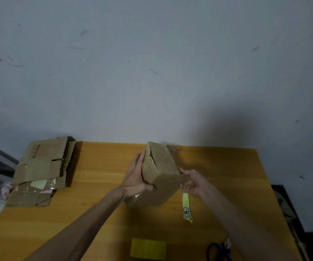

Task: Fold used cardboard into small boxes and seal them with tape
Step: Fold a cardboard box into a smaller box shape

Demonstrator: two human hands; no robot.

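A brown cardboard box is held tilted above the middle of the wooden table, with its closed flaps turned up and to the left. My left hand presses flat against the box's left side. My right hand grips the box's lower right edge and also holds a yellow-green utility knife that hangs down below it. A yellow roll of tape lies on the table near the front edge.
A stack of flattened used cardboard sits at the table's left back corner. Dark-handled scissors lie at the front right. Behind the table is a grey wall. Clutter sits off both table sides.
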